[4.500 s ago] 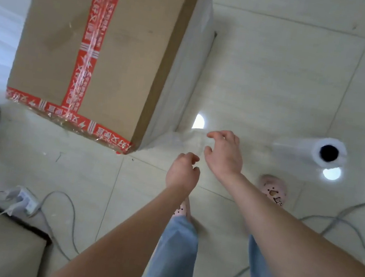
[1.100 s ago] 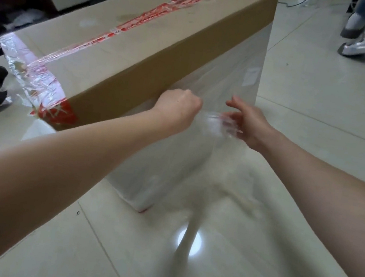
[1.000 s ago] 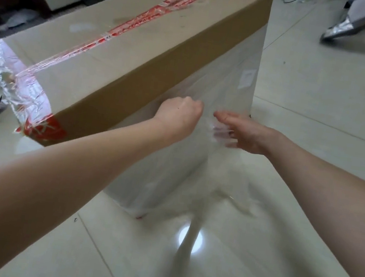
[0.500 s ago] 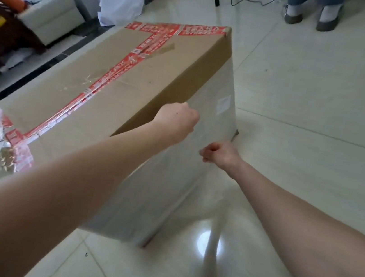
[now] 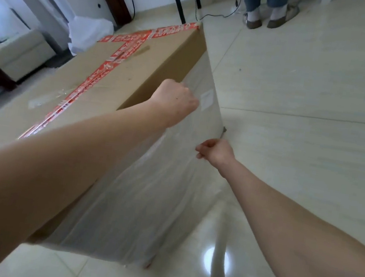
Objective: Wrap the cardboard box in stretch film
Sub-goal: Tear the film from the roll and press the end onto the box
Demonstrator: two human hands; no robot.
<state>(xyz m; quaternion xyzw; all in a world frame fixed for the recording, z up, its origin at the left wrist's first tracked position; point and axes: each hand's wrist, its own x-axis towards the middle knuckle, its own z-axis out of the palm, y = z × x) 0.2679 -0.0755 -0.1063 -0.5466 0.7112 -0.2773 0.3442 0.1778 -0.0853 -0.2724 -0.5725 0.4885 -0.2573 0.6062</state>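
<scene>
Two fists on film [image 5: 145, 192]: left hand [image 5: 174, 104], right hand [image 5: 216, 153].

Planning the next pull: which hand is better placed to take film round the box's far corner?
Probably right: right hand grips stretch film beside that corner; left hand is farther back.

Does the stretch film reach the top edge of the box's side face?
No: a bare brown strip of the cardboard box shows above the stretch film and its upper edge.
</scene>
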